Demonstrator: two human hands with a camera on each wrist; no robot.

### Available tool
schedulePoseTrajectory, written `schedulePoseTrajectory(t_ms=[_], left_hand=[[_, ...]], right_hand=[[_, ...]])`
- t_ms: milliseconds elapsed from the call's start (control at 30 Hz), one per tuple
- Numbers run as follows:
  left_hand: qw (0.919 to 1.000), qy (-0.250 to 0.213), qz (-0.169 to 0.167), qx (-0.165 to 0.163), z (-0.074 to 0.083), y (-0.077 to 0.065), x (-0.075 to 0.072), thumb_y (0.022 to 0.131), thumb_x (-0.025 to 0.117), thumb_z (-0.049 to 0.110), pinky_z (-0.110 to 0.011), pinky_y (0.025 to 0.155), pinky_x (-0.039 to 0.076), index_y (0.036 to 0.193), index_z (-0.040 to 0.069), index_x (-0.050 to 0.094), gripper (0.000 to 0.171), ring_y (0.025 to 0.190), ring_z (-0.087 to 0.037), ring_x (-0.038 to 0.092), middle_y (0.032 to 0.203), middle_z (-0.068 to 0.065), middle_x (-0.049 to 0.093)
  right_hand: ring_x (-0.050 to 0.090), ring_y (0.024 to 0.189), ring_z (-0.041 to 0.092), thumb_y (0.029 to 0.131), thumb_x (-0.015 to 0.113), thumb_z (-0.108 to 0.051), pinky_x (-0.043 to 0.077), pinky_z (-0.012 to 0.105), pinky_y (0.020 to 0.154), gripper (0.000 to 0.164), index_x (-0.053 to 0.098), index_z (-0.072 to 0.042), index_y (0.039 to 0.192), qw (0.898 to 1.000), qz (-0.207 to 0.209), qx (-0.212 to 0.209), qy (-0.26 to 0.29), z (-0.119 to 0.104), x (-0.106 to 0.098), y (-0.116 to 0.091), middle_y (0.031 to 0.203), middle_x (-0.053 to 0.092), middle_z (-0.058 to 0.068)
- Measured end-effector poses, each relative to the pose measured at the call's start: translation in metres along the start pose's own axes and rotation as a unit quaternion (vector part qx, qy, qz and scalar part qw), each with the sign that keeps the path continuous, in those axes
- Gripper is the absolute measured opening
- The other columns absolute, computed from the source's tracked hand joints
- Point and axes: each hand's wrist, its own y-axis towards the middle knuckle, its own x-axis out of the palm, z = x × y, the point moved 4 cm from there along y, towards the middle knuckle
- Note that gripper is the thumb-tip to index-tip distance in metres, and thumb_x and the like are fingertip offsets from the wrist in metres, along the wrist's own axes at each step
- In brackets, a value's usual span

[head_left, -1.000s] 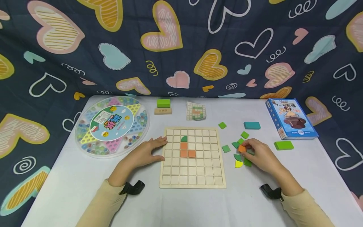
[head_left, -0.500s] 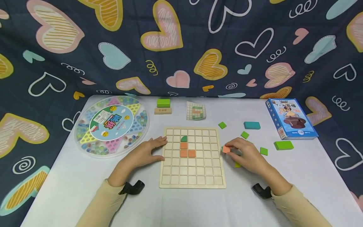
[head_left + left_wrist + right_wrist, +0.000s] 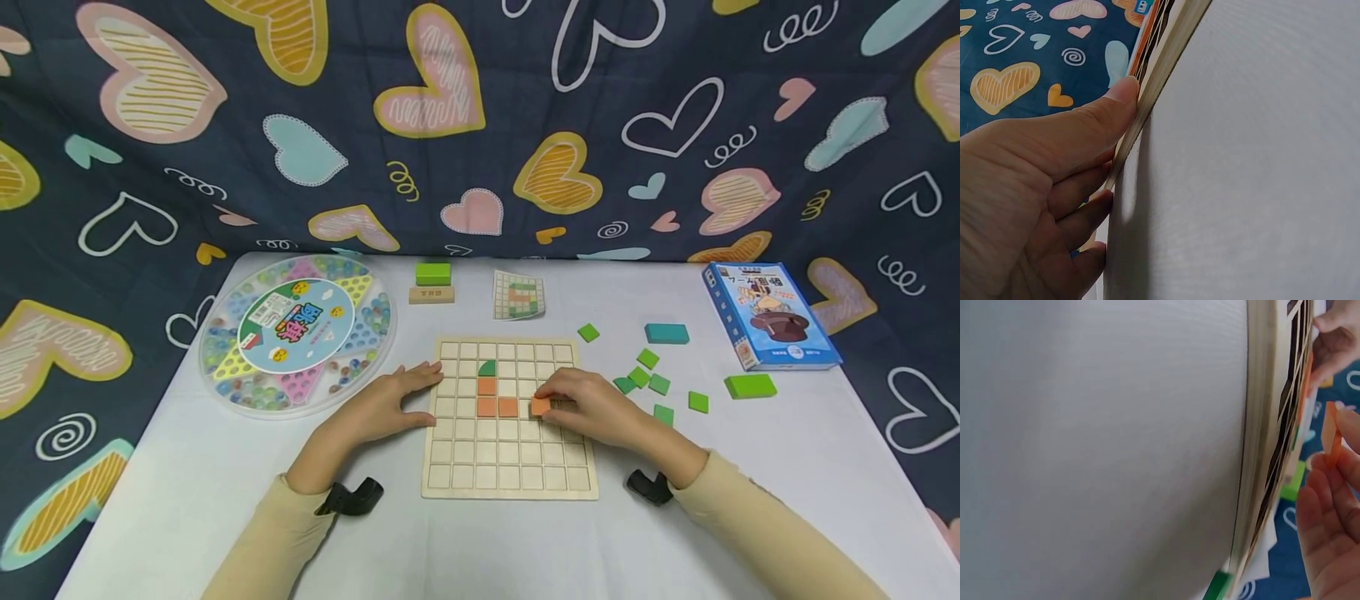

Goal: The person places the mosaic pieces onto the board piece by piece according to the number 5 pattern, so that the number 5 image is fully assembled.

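Carried orange tile [image 3: 540, 407] leftward over board [image 3: 510, 493], nearer right edge, pinched in right hand [image 3: 596, 406]; resting spread left hand [image 3: 384, 406] against left edge. Probably light, stiff; hold by opposite sides.

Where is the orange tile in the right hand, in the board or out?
Out: the right wrist view shows the right hand pinching the orange tile, clear of the board.

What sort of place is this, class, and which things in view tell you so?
Probably an indoor tabletop play area: a heart-print cloth hangs behind a white-topped table, on which lie a wooden grid board and a round marble game.
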Motion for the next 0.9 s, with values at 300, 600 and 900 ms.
schedulePoseTrajectory(t_ms=[300, 600, 900], left_hand=[[1.0, -0.002, -0.003, -0.002, 0.0, 0.0, 0.0, 0.079, 0.075, 0.034, -0.048, 0.116, 0.025, 0.136, 0.005, 0.052, 0.068, 0.138, -0.023, 0.036, 0.148, -0.005, 0.041], [1.0, 0.004, -0.005, -0.004, 0.0, 0.0, -0.001, 0.079, 0.075, 0.034, -0.047, 0.117, 0.024, 0.136, 0.005, 0.051, 0.068, 0.139, -0.023, 0.036, 0.148, -0.005, 0.04], [1.0, 0.003, -0.006, -0.004, 0.0, 0.0, 0.0, 0.079, 0.075, 0.033, -0.048, 0.117, 0.024, 0.136, 0.004, 0.051, 0.068, 0.139, -0.023, 0.036, 0.148, -0.006, 0.04]], right_hand=[[0.058, 0.093, 0.004, 0.086, 0.071, -0.025, 0.053, 0.027, 0.082, 0.022, 0.069, -0.016, 0.105, 0.999, -0.036, 0.0, -0.004, 0.005, 0.009, 0.014, 0.102, 0.064, -0.01], [0.058, 0.096, 0.007, 0.086, 0.07, -0.026, 0.052, 0.03, 0.087, 0.021, 0.07, -0.016, 0.104, 0.998, -0.047, -0.017, -0.047, -0.002, 0.014, 0.021, 0.101, 0.063, -0.008], [0.059, 0.095, 0.011, 0.084, 0.072, -0.026, 0.053, 0.031, 0.086, 0.025, 0.069, -0.013, 0.105, 0.997, -0.052, -0.016, -0.053, -0.006, 0.016, 0.021, 0.102, 0.063, -0.003]])
